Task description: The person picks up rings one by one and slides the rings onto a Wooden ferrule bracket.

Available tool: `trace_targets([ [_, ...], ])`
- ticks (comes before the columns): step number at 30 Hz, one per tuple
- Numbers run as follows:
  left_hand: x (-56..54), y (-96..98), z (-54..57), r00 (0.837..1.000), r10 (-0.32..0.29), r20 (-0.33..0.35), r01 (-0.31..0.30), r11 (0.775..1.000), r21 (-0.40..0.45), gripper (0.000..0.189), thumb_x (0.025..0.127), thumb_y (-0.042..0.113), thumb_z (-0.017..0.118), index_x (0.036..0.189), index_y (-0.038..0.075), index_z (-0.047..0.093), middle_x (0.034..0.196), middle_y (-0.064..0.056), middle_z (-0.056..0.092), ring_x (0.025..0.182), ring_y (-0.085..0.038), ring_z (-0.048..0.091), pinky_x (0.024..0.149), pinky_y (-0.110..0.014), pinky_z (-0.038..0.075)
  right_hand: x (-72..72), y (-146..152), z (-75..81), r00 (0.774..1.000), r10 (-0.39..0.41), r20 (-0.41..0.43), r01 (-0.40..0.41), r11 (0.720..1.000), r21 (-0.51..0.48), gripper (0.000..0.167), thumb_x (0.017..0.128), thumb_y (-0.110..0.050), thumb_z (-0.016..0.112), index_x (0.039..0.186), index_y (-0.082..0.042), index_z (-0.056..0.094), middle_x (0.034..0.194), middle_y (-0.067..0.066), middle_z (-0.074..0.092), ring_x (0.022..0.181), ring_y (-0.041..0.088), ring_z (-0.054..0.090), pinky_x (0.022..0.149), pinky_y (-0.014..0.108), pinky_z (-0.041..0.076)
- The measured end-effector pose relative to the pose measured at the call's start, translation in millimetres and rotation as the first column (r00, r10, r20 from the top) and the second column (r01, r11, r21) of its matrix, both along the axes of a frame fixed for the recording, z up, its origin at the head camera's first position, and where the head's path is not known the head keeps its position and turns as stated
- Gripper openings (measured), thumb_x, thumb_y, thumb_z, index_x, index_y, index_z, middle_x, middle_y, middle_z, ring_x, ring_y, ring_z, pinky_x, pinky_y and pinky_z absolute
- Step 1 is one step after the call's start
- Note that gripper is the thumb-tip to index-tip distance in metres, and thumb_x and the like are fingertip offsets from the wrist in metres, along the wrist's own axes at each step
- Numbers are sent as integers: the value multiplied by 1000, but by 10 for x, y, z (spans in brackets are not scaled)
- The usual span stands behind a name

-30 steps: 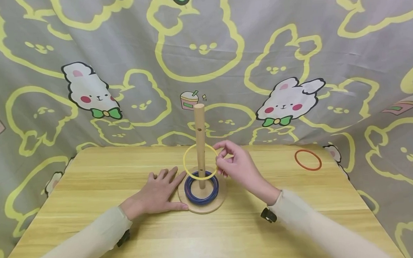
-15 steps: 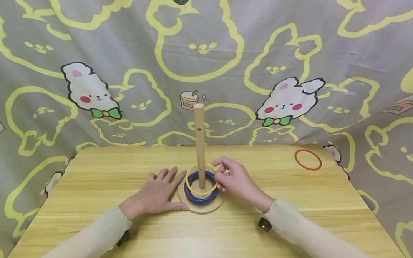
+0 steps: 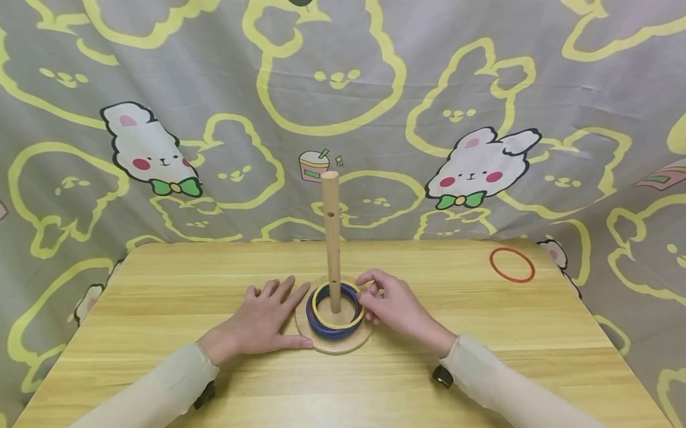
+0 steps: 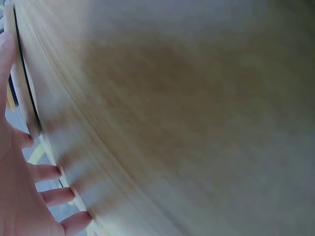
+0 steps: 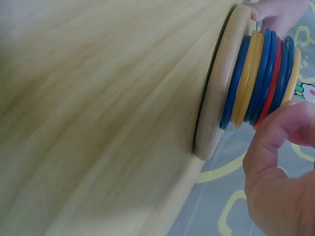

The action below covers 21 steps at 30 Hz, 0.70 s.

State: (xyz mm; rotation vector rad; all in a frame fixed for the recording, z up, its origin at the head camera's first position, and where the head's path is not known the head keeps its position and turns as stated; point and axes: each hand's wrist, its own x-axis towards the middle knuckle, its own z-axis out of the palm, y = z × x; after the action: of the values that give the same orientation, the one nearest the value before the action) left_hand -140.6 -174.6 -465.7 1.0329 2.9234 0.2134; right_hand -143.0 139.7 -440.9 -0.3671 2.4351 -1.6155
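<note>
A wooden ring-toss stand has an upright post (image 3: 332,240) with holes in it and a round base (image 3: 340,349). Several blue, yellow and red rings lie stacked around the post, a blue ring (image 3: 332,335) showing near the top. My right hand (image 3: 397,306) pinches the right edge of a yellow ring (image 5: 296,73), which encircles the post and lies on or just above the stack. Flat on the table, my left hand (image 3: 261,320) has its fingers spread, with thumb and index finger at the base's left rim.
An orange-red ring (image 3: 491,260) lies on the wooden table (image 3: 442,388) at the far right. Behind and beside the table hangs a grey patterned curtain (image 3: 227,66).
My right hand has lowered the yellow ring down the post; it was tilted higher up and is now level with the stack's top. The left hand has stayed still.
</note>
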Motion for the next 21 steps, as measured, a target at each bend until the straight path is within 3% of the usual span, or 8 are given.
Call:
trace_targets([
  [8, 2, -17, 9, 1000, 2, -2, -2, 1000, -7, 113, 93, 88, 56, 171, 9, 37, 166, -30, 39, 144, -52, 45, 94, -75, 41, 16, 187, -45, 998, -60, -9, 59, 994, -87, 30, 101, -4, 66, 130, 3, 67, 92, 10, 63, 68, 29, 64, 55, 26, 47],
  [15, 2, -6, 8, 1000, 4, -2, -4, 1000, -13, 113, 93, 89, 55, 171, 10, 37, 167, -30, 39, 144, -51, 45, 94, -75, 41, 61, 651, -78, 982, -186, -21, 179, 965, -193, 32, 104, -7, 69, 135, 4, 65, 107, 19, 64, 77, 29, 63, 60, 31, 54],
  [21, 4, 4, 25, 1000, 8, 22, -8, 1000, -8, 113, 92, 88, 57, 172, 10, 36, 167, -30, 38, 144, -51, 44, 95, -75, 41, 19, 1359, -147, 955, -249, -162, 246, 969, -33, 35, 107, -9, 69, 138, 4, 64, 118, 19, 65, 94, 19, 64, 68, 30, 56],
])
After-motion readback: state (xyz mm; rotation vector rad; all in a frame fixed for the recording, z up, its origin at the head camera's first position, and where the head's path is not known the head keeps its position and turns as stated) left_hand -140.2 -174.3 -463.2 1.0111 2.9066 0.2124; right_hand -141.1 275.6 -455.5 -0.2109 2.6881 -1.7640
